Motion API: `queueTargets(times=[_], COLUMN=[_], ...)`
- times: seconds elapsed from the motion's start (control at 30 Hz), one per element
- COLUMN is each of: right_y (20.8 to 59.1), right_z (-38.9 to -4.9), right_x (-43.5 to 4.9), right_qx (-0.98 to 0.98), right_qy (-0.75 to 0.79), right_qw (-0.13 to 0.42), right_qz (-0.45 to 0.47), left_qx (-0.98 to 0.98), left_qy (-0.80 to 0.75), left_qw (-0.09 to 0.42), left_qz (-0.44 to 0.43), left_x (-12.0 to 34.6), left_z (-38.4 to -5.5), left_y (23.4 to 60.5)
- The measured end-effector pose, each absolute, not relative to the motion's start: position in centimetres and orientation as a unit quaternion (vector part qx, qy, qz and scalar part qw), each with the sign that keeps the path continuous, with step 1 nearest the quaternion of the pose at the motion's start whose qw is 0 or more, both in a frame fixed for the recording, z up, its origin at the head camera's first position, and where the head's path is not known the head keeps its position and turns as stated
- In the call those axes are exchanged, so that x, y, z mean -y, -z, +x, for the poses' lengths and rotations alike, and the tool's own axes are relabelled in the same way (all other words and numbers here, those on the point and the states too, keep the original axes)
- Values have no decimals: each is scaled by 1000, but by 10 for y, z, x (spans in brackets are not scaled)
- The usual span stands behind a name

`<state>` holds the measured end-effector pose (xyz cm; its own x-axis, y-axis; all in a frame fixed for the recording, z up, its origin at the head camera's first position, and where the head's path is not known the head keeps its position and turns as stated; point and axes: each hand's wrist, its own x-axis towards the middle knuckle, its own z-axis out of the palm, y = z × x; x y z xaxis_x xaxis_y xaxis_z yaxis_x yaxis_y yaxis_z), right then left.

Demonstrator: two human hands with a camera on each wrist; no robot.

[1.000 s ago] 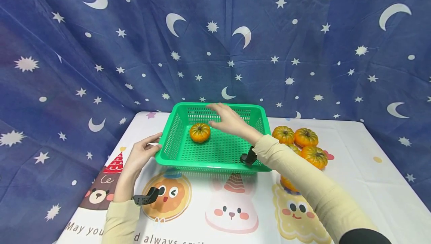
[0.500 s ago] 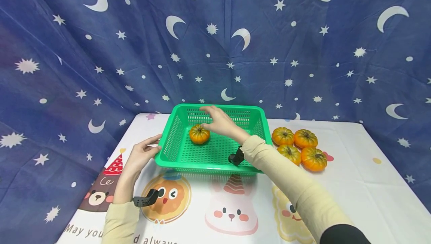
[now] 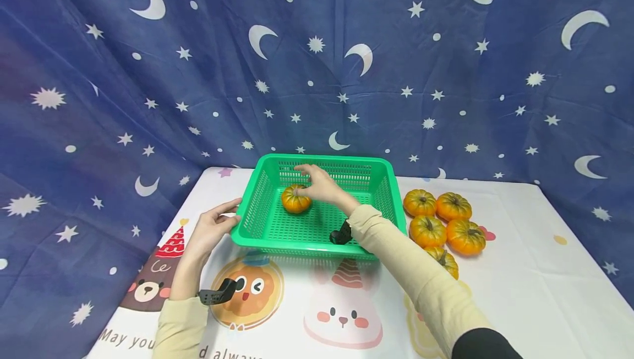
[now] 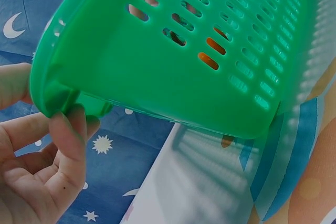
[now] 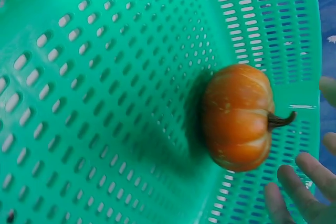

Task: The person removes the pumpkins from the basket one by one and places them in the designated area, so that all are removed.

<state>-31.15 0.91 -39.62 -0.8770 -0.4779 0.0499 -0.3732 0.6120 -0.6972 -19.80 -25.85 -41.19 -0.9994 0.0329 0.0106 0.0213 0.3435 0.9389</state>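
A green plastic basket [image 3: 317, 248] with slotted walls stands on the table. Inside it, toward the left, sits one small orange pumpkin [image 3: 292, 203] with a dark curved stem, seen closer in the right wrist view [image 5: 239, 118]. My right hand [image 3: 321, 187] is above the pumpkin with its fingers spread. In the right wrist view its fingers [image 5: 310, 174] are apart from the pumpkin, beyond the stem. My left hand [image 3: 210, 229] pinches the basket's left rim, and the left wrist view has the fingers [image 4: 68, 142] against the rim's edge.
Right of the basket, several small pumpkins [image 3: 428, 230] lie grouped on the white printed tablecloth [image 3: 525, 282]. A blue curtain [image 3: 446, 72] with moons and stars hangs behind the table. My right sleeve [image 3: 416, 276] passes over the basket's front right corner.
My right hand has moved left and down, closer to the pumpkin in the basket. My left hand keeps its hold on the rim. The front pumpkin of the group shows more from behind the sleeve.
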Motion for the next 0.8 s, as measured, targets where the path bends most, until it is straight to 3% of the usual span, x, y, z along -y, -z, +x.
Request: queueTargets(times=[0.8], right_y=[429], right_z=[-328], right_x=[-1], right_qx=[-907], right_qy=[323], right_qw=[114], right_qz=[-245], left_qx=[-819], left_qy=[-574], left_qw=[7], left_qz=[9], left_x=[258], left_z=[-198], left_y=[412])
